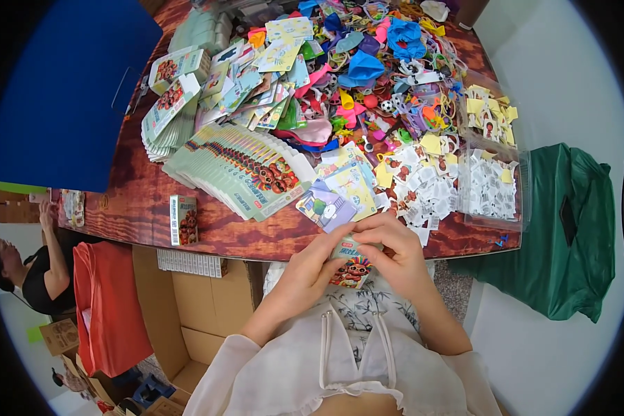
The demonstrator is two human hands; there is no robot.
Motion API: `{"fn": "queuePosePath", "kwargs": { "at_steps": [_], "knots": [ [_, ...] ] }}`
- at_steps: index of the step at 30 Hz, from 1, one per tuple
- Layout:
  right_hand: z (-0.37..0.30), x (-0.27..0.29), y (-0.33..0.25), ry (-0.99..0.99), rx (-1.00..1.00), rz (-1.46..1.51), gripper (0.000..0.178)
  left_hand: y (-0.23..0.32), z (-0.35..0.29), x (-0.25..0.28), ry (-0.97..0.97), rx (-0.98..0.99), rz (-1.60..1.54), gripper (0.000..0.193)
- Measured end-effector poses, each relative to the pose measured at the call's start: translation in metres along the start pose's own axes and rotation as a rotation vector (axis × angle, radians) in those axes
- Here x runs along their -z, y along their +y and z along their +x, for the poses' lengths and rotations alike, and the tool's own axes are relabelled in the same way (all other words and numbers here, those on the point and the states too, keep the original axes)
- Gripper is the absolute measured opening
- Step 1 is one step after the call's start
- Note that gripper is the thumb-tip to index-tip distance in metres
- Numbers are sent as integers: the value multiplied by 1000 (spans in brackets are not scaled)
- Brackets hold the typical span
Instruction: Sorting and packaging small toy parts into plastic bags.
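A small pale green cardboard box with red cartoon figures is held between my two hands, just off the table's front edge. My left hand is closed on its left side. At its right side and top, the fingers of my right hand are bent round it, covering the upper end. Directly beyond my fingers lie printed cards, and to the right of them a heap of small white stickers or slips. A fanned row of flat, unfolded boxes spreads over the table to the left.
One finished-looking box stands at the table's front left edge. Below it an open carton holds a row of boxes. Mixed small toys fill the table's far side. Clear bins stand right, beside a green bag. Another person works at left.
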State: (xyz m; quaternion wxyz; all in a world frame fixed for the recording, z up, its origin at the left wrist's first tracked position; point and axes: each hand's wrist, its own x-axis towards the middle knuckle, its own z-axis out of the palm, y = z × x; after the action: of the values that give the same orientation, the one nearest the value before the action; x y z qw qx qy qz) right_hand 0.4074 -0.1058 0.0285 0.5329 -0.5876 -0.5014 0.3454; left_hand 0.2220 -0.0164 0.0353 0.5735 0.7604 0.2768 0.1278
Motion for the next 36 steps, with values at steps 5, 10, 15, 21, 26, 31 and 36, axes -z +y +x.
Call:
{"fn": "queuePosePath", "kwargs": {
  "at_steps": [5, 10, 15, 21, 26, 31, 36],
  "knots": [
    [2, 1, 8, -39, -242, 235, 15, 8, -3, -1, 40, 182, -34, 62],
    [3, 2, -2, -24, -124, 24, 14, 5, -3, 6, -12, 105, 51, 56],
    [2, 3, -4, -8, -108, 3, 13, 1, -3, 4, -48, 110, -9, 58],
    [5, 10, -10, -80, 189, -270, 16, -1, -4, 2, -35, 94, -20, 58],
    [1, 9, -22, -96, 229, -459, 20, 0, -3, 0, -15, 67, 9, 57],
    [3, 9, -18, -38, 94, -231, 14, 5, -4, 0, -20, 49, 73, 56],
    [5, 8, -14, -53, 78, -216, 13, -9, -3, 0, -19, -66, 104, 53]
  ]
}}
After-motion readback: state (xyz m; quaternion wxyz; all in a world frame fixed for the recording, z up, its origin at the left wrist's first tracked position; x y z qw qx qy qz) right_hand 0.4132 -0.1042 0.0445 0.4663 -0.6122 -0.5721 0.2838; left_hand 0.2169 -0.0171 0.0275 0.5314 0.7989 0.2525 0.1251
